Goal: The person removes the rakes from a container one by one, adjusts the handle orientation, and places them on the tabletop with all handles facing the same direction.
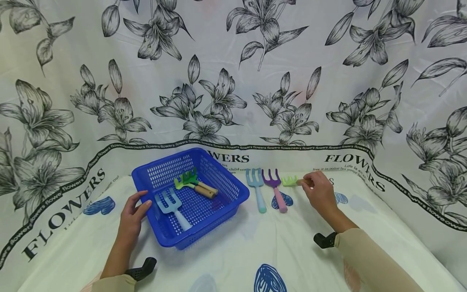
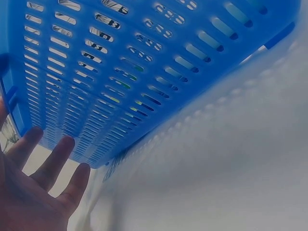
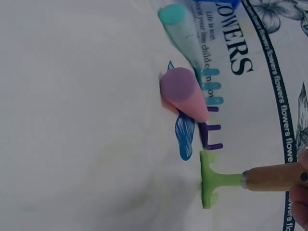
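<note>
My left hand [image 1: 131,215] is at the near left rim of a blue plastic basket [image 1: 215,217], thumb and index finger on the rim. Its other fingers [image 2: 55,163] stretch out beside the slotted outer wall, seen in the left wrist view. My right hand [image 1: 321,194] pinches the wooden handle of a small light green hand rake [image 3: 207,180], whose head points left. Left of it on the cloth lie a purple rake with a pink handle [image 1: 280,200] and a light blue rake [image 1: 260,198], side by side.
Inside the basket are a pale blue rake [image 1: 175,209] and green garden tools with wooden handles [image 1: 206,190], partly overlapping. White cloth [image 1: 226,263] with blue hearts covers the table. A flower-printed curtain [image 1: 233,101] rises behind and at both sides.
</note>
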Demonstrator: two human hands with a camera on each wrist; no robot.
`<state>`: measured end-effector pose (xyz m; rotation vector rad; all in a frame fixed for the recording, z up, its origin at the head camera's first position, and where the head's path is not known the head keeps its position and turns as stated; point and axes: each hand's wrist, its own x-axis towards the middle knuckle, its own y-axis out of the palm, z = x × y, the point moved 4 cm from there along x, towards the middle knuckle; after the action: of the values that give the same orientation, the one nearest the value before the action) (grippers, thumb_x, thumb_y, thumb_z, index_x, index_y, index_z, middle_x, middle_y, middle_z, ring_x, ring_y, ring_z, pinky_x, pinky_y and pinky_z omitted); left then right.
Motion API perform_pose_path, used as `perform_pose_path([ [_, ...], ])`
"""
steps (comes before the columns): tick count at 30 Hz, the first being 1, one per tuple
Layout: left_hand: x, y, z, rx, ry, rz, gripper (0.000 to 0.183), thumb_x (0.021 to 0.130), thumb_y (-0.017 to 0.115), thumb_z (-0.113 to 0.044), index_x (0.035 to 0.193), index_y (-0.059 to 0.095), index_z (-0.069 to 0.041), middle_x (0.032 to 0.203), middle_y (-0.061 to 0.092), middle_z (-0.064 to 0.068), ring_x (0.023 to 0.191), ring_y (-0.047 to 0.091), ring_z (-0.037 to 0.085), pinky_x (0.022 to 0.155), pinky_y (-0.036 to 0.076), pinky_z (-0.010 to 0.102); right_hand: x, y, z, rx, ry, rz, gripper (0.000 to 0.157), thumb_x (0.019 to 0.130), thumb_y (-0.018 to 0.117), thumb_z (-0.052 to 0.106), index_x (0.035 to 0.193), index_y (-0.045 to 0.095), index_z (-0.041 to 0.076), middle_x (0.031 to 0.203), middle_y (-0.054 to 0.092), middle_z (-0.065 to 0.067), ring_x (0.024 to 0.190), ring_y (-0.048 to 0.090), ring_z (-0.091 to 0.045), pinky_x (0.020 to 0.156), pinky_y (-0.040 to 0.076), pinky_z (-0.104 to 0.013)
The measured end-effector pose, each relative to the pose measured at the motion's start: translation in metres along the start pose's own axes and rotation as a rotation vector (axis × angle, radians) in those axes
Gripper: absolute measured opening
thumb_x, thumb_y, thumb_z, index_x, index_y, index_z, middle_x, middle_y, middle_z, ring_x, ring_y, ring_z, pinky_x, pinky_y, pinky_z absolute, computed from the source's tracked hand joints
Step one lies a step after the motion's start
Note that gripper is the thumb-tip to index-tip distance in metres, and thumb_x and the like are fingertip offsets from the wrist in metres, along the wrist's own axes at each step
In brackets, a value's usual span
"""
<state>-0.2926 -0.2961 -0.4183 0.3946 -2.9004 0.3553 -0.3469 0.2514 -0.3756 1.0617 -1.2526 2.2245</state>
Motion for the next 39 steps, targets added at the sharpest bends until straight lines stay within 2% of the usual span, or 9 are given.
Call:
perform_pose_path([
  [5, 0.000, -0.001, -0.002, -0.008, 0.001, 0.000, 0.057, 0.101, 0.049, -0.040, 0.150, 0.032, -0.015, 0.162, 0.014, 0.007, 0.137, 0.031, 0.043, 0.106, 0.031, 0.060, -0.004, 0.003, -0.006, -0.005, 0.076, 0.053, 0.019, 0.082, 0.076, 0.001, 0.094, 0.062, 0.002, 0.086, 0.056, -0.009, 0.076, 0.055, -0.022, 0.064, 0.050, -0.038],
  [11, 0.001, -0.001, -0.002, -0.002, 0.010, -0.003, 0.057, 0.101, 0.050, -0.040, 0.149, 0.033, -0.015, 0.161, 0.015, 0.007, 0.137, 0.032, 0.042, 0.106, 0.032, 0.059, -0.008, 0.007, -0.014, 0.052, 0.280, 0.189, 0.014, 0.087, 0.070, 0.006, 0.099, 0.066, 0.001, 0.090, 0.063, -0.015, 0.081, 0.061, -0.028, 0.065, 0.050, -0.039],
  [14, 0.001, 0.000, -0.001, 0.000, 0.010, -0.002, 0.057, 0.101, 0.050, -0.040, 0.149, 0.033, -0.015, 0.161, 0.015, 0.007, 0.137, 0.032, 0.043, 0.106, 0.032, 0.059, -0.011, 0.010, -0.017, 0.073, 0.345, 0.256, 0.016, 0.087, 0.067, 0.007, 0.103, 0.067, 0.001, 0.096, 0.066, -0.016, 0.085, 0.064, -0.029, 0.066, 0.050, -0.037],
  [19, 0.001, -0.001, 0.000, 0.004, 0.006, 0.000, 0.056, 0.101, 0.049, -0.039, 0.150, 0.032, -0.016, 0.162, 0.014, 0.007, 0.137, 0.031, 0.043, 0.106, 0.032, 0.060, -0.018, 0.015, -0.020, 0.084, 0.385, 0.335, 0.018, 0.087, 0.066, 0.008, 0.104, 0.067, 0.002, 0.100, 0.068, -0.014, 0.086, 0.063, -0.027, 0.067, 0.048, -0.034],
  [24, 0.001, -0.001, 0.000, 0.000, 0.004, 0.000, 0.056, 0.101, 0.049, -0.038, 0.150, 0.032, -0.015, 0.162, 0.014, 0.007, 0.138, 0.031, 0.043, 0.106, 0.031, 0.060, -0.027, 0.024, -0.023, 0.105, 0.409, 0.396, 0.016, 0.088, 0.068, 0.008, 0.103, 0.066, 0.002, 0.102, 0.068, -0.014, 0.089, 0.064, -0.027, 0.074, 0.050, -0.040],
  [31, 0.002, -0.001, 0.002, -0.007, -0.006, 0.002, 0.056, 0.101, 0.049, -0.037, 0.150, 0.031, -0.015, 0.162, 0.014, 0.006, 0.138, 0.030, 0.042, 0.107, 0.031, 0.060, -0.037, 0.034, -0.029, 0.110, 0.428, 0.423, 0.020, 0.085, 0.071, 0.005, 0.104, 0.065, 0.001, 0.101, 0.067, -0.013, 0.087, 0.064, -0.025, 0.074, 0.050, -0.040],
  [39, 0.002, -0.001, 0.004, 0.001, 0.001, -0.002, 0.056, 0.101, 0.049, -0.038, 0.149, 0.032, -0.015, 0.161, 0.015, 0.006, 0.138, 0.032, 0.041, 0.106, 0.031, 0.059, -0.037, 0.037, -0.028, 0.074, 0.414, 0.452, 0.030, 0.080, 0.075, 0.005, 0.107, 0.062, 0.001, 0.097, 0.065, -0.015, 0.083, 0.059, -0.026, 0.072, 0.049, -0.040],
])
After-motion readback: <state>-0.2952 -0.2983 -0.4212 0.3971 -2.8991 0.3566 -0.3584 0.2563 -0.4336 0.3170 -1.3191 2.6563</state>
